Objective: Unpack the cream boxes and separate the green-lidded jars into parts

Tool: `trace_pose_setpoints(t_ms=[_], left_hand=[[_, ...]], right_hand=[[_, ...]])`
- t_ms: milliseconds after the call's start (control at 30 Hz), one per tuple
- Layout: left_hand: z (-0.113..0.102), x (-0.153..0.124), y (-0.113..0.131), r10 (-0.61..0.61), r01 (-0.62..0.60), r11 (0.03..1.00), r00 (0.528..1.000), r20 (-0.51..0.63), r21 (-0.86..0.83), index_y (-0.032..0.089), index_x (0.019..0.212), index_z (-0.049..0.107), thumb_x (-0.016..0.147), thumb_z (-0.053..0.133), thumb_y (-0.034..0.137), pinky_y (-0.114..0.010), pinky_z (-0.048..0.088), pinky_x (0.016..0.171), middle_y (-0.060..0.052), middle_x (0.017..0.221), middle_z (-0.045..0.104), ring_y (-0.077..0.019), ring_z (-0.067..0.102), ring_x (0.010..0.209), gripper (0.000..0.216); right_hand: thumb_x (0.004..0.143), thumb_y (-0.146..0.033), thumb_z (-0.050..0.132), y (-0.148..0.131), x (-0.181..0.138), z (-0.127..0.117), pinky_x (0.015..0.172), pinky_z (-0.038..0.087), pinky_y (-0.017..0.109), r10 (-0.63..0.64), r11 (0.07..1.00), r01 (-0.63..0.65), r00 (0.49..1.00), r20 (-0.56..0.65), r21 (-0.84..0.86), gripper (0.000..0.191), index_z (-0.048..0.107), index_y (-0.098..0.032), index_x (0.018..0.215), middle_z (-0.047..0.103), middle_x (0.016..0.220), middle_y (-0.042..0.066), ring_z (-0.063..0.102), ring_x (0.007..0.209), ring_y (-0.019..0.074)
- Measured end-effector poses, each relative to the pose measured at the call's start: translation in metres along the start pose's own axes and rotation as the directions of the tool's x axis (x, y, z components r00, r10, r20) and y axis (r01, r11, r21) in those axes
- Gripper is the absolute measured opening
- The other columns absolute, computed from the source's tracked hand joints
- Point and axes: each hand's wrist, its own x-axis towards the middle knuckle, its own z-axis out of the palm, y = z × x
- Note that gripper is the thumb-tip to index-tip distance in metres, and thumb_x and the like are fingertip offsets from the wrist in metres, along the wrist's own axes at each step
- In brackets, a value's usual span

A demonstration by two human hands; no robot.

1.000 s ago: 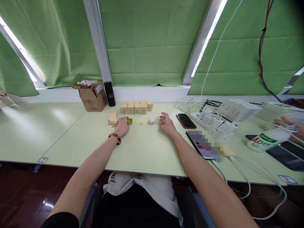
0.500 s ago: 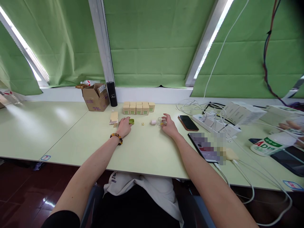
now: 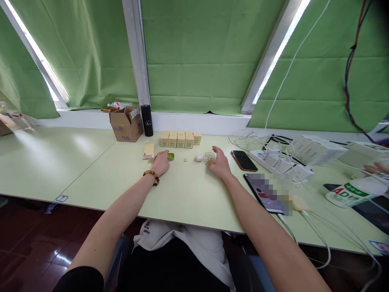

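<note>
My left hand (image 3: 161,163), with a beaded bracelet at its wrist, rests on the table with its fingers stretched forward. Its fingertips are at the left edge of a small green open container (image 3: 171,156). My right hand (image 3: 219,163) has its thumb and fingers apart around the right side of a clear plastic piece (image 3: 209,157) with a bit of yellow at it; whether the thumb touches it I cannot tell. Between the hands lie a small pale pink cylinder (image 3: 199,158) and a tiny yellow part (image 3: 185,159). Beside my left hand is an opened cream carton (image 3: 148,151).
Several small beige boxes (image 3: 181,140) stand in rows at the back. A cardboard box (image 3: 126,125) and black tumbler (image 3: 146,121) are to their left. At right are a phone (image 3: 244,160), a tablet (image 3: 261,192), a power strip (image 3: 281,162), cables, a white bottle (image 3: 349,192) and another person's hand (image 3: 377,168).
The camera view has shifted slightly, so the table things appear a little further right. Both hands stay at nearly the same places, beside the green container and the clear plastic piece.
</note>
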Motion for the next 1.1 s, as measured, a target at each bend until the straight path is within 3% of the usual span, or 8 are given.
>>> trace_pose_setpoints(t_ms=[300, 433, 567, 800, 1100], left_hand=[[-0.005, -0.011, 0.012, 0.043, -0.043, 0.999, 0.999, -0.010, -0.006, 0.011, 0.155, 0.043, 0.094, 0.053, 0.011, -0.048, 0.035, 0.125, -0.021, 0.154, 0.053, -0.0335, 0.027, 0.159, 0.062], [-0.007, -0.019, 0.022, 0.215, -0.210, 0.976, 0.973, -0.084, 0.056, 0.015, 0.151, 0.050, 0.094, 0.050, 0.010, -0.051, 0.032, 0.127, -0.015, 0.150, 0.059, -0.0324, 0.029, 0.158, 0.056], [-0.011, -0.022, 0.028, 0.289, -0.272, 0.954, 0.946, -0.149, 0.124, 0.016, 0.143, 0.058, 0.094, 0.047, 0.007, -0.052, 0.037, 0.123, -0.013, 0.135, 0.069, -0.0318, 0.035, 0.154, 0.051], [-0.012, -0.016, 0.017, 0.189, -0.169, 0.977, 0.970, -0.156, 0.129, 0.014, 0.137, 0.063, 0.092, 0.050, 0.009, -0.050, 0.042, 0.116, -0.016, 0.129, 0.071, -0.0346, 0.045, 0.143, 0.047], [-0.006, -0.005, 0.007, 0.090, -0.084, 0.994, 0.993, -0.071, 0.071, 0.013, 0.141, 0.059, 0.089, 0.055, 0.007, -0.051, 0.045, 0.112, -0.020, 0.123, 0.071, -0.0367, 0.046, 0.143, 0.052]], right_hand=[[0.084, -0.023, 0.060, -0.026, -0.003, -0.011, 0.114, 0.043, 0.055, -0.195, 0.979, 0.177, 0.962, -0.193, -0.105, 0.047, 0.062, -0.021, 0.131, 0.066, 0.132, 0.014, 0.055, 0.131, 0.0353], [0.090, -0.022, 0.061, -0.050, -0.004, -0.003, 0.117, 0.037, 0.057, -0.333, 0.932, 0.317, 0.940, -0.071, -0.174, 0.026, 0.075, -0.027, 0.111, 0.071, 0.122, 0.010, 0.050, 0.135, 0.0358], [0.092, -0.016, 0.059, -0.076, -0.001, 0.021, 0.114, 0.036, 0.054, -0.451, 0.850, 0.466, 0.885, 0.120, -0.246, 0.024, 0.081, -0.026, 0.093, 0.072, 0.117, 0.011, 0.049, 0.133, 0.0342], [0.086, -0.009, 0.059, -0.088, 0.005, 0.060, 0.110, 0.034, 0.053, -0.417, 0.828, 0.437, 0.899, 0.135, -0.352, 0.027, 0.083, -0.022, 0.086, 0.073, 0.109, 0.014, 0.049, 0.126, 0.0353], [0.088, -0.012, 0.059, -0.087, 0.007, 0.066, 0.109, 0.032, 0.052, -0.390, 0.835, 0.424, 0.906, 0.167, -0.350, 0.027, 0.084, -0.023, 0.090, 0.073, 0.111, 0.014, 0.049, 0.128, 0.0343]])
